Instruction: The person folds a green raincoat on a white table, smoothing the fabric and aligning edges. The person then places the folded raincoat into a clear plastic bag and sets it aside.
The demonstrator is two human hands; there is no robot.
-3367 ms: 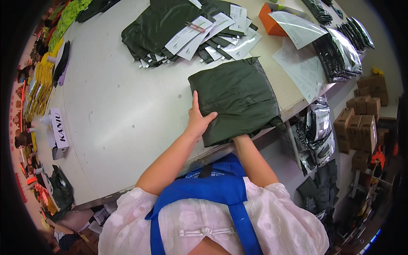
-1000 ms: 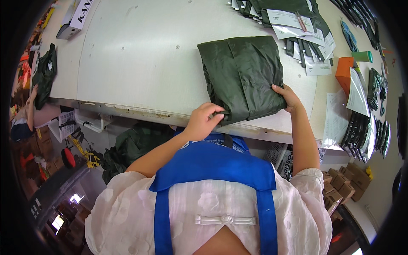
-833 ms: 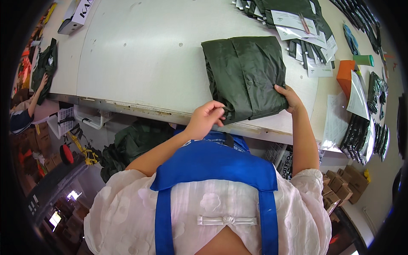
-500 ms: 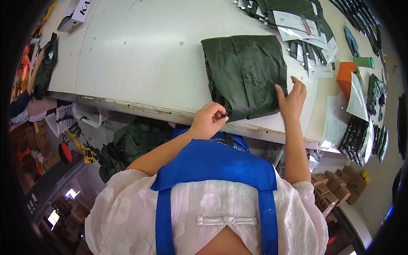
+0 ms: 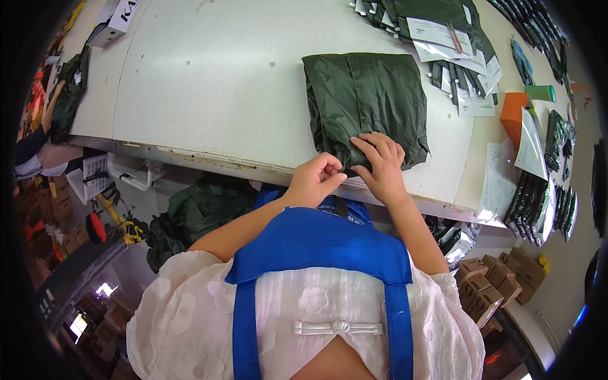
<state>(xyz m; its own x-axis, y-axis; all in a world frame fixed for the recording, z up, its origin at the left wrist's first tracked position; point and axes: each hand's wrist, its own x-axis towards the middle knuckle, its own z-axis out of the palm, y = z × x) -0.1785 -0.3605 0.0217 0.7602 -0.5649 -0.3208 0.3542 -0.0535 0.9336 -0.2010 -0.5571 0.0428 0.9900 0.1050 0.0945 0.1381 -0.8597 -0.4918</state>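
A folded piece of thin, shiny dark green fabric (image 5: 392, 95) lies on the pale worktable (image 5: 209, 76), close to its front edge. I cannot tell what kind of item it is. My left hand (image 5: 313, 178) is closed in a pinch on its near left corner, at the table edge. Across the near part of the fabric lies my right hand (image 5: 382, 166), its fingers apart and the thumb close to my left hand's fingertips.
Dark green packages with white labels (image 5: 465, 57) are piled at the far right. Nearer stand an orange box (image 5: 513, 117) and a green roll (image 5: 539, 93). Dark fabric (image 5: 206, 209) hangs below the table. Another person's arm (image 5: 54, 101) touches dark green fabric at far left.
My right hand has moved left from the fabric's right edge to its near side, beside my left hand. The fabric's near right part has shifted upward. My left hand keeps its pinch.
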